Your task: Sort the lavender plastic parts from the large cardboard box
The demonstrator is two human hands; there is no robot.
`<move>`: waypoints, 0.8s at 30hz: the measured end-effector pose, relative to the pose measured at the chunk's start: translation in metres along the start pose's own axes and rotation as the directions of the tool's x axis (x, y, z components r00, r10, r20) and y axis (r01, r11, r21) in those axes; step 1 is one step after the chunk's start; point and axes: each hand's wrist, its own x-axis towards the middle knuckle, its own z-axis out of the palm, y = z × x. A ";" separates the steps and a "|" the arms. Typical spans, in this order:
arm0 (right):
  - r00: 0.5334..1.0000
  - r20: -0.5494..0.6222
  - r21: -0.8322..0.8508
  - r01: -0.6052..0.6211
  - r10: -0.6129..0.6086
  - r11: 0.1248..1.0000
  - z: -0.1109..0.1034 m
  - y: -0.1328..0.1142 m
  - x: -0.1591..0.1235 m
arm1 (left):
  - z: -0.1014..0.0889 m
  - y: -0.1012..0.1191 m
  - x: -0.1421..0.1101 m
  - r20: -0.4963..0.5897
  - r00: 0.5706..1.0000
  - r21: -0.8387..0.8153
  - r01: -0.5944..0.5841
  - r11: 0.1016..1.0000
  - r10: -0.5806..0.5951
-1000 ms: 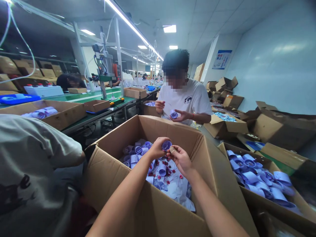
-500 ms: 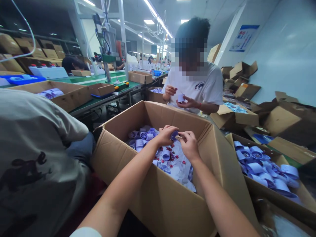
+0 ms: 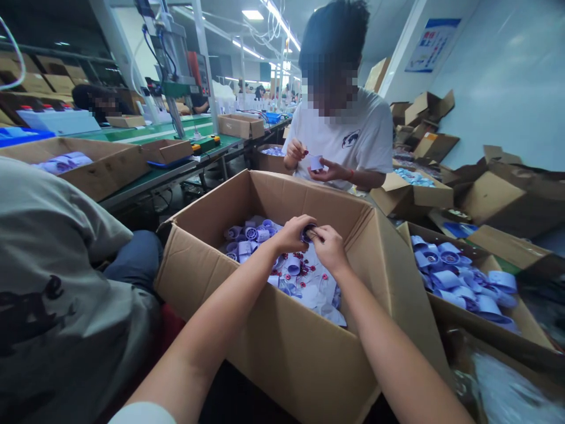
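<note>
Above the big cardboard box (image 3: 282, 347), my left hand (image 3: 292, 234) is wrapped round a small purple plastic cup (image 3: 308, 234), its mouth turned towards my other hand. The fingers of my right hand (image 3: 330, 246) are pinched together at that mouth; what they hold is too small and covered to make out. Below, inside the box, several loose purple cups (image 3: 251, 234) lie heaped at the left. Small red round parts (image 3: 304, 268) are scattered over white plastic sheeting (image 3: 324, 300), and one cup (image 3: 293, 265) rests among them.
Across the box a co-worker (image 3: 348, 138) holds another purple cup (image 3: 315, 163). A second person (image 3: 66, 247) sits close at my left. A carton of purple cups (image 3: 525, 306) stands at my right. Further back runs a green workbench (image 3: 145, 131) with a press (image 3: 170, 70).
My right fingers have moved in closer against the cup's mouth, and the cup is more covered now. The camera view has shifted slightly; the co-worker still holds a cup.
</note>
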 end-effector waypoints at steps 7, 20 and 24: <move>0.973 -0.133 0.206 -0.157 0.186 0.966 0.003 -0.002 -0.002 | -0.001 0.003 0.000 0.015 0.999 -0.033 -0.038 0.999 0.038; 0.991 0.042 -0.154 -0.116 0.124 0.981 -0.002 -0.018 -0.008 | -0.002 0.012 0.002 0.301 0.953 0.141 -0.033 0.990 -0.011; 0.971 0.136 -0.307 -0.147 0.196 0.940 -0.003 -0.033 -0.011 | -0.002 0.017 0.000 0.368 0.929 0.189 -0.052 0.981 -0.022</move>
